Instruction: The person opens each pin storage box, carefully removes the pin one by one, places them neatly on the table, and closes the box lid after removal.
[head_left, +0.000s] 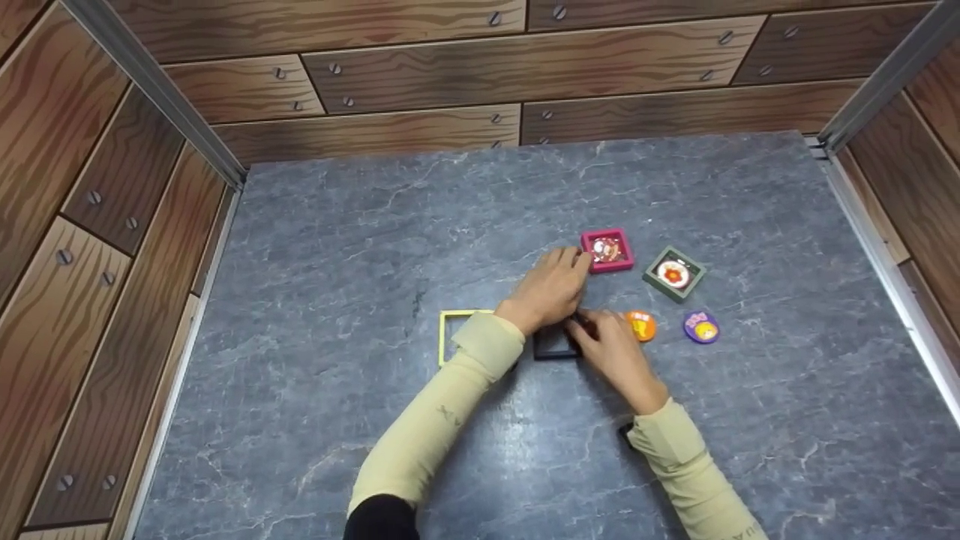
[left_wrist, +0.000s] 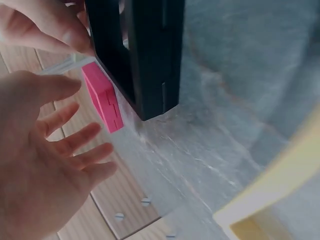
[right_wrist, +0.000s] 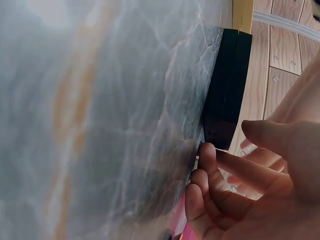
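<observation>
Left hand [head_left: 546,291]: relaxed, holding nothing; its fingertips were near the pink frame [head_left: 609,268], whether touching I could not tell;
Right hand [head_left: 613,351]: curled fingers seemed to grip the black frame [head_left: 556,356], to this hand's left;
Black frame risk: it could twist or slip, I judged, because only one hand appeared to hold it;
Yellow frame risk: the left sleeve [head_left: 435,420] crossed above the yellow frame [head_left: 442,341]; a lowered arm might push it;
Orange disc risk: the orange disc [head_left: 642,326] was just beside the right hand; a knuckle might knock it;
Marbled surface [head_left: 315,300]: grey, shiny below the hands; pieces might slide;
Room: wood-patterned panels [head_left: 420,67] stood ahead of the hands and at both sides.
</observation>
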